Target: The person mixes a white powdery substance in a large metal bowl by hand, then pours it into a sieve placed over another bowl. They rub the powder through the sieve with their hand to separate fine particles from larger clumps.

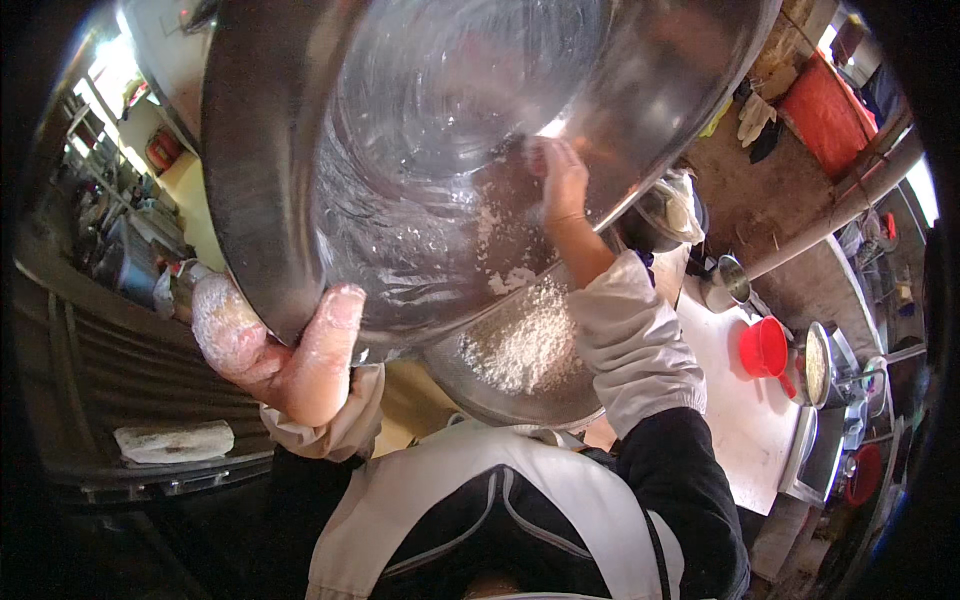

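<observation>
A large metal bowl [420, 240] is tilted in front of me, its inside smeared with white residue. My left hand [292, 367], dusted with white powder, grips the lower left rim between thumb and fingers. Inside the bowl, my right hand [562, 176] is at the right inner wall; its fingertips are blurred, and I see no tool in it. White powder clumps [512, 280] lie near the bowl's lower lip. Below that lip, close to my apron, a round mesh sieve [487, 401] holds a heap of white powder [525, 345].
On the right, a white tabletop [731, 442] bears a red plastic dipper [763, 346] and a small metal pot [727, 283]. A container with a plastic bag [681, 210] stands beyond my right forearm. At left, a whitish block [175, 441] rests by a dark ridged surface [150, 360].
</observation>
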Tool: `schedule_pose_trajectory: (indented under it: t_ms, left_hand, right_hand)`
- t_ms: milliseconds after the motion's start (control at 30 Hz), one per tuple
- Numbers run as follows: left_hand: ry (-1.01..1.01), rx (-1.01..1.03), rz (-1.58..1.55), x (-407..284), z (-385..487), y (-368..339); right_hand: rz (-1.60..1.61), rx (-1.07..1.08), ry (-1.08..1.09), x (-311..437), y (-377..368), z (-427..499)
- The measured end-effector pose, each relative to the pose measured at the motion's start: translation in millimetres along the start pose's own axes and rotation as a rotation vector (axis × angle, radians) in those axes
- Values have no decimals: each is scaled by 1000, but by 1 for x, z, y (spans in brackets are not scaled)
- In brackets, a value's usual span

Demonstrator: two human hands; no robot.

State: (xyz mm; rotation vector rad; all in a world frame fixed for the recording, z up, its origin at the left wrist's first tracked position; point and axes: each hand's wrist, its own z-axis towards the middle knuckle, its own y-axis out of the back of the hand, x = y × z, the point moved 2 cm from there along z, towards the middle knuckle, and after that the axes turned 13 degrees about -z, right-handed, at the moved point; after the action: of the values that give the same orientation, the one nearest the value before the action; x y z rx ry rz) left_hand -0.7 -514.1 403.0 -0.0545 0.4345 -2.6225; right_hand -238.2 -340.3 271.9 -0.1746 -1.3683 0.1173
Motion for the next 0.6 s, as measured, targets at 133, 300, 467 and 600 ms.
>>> schedule_pose_trajectory:
  t_ms: [133,300,467,600]
  left_hand:
    - [457,-270,-285,-1,-10,3]
    - [506,-1,-282,-6,3,0]
    - [534,79,-269,-4,8,0]
    - [541,108,-265,-3,11,2]
  right_hand:
    - [-179,429,-105,-9,-24,-33]
    - [55,325,-131,-3,-13,-5]
    - [-78,861,-314,8,-28,-42]
    - [198,687,-303,6,-30,-15]
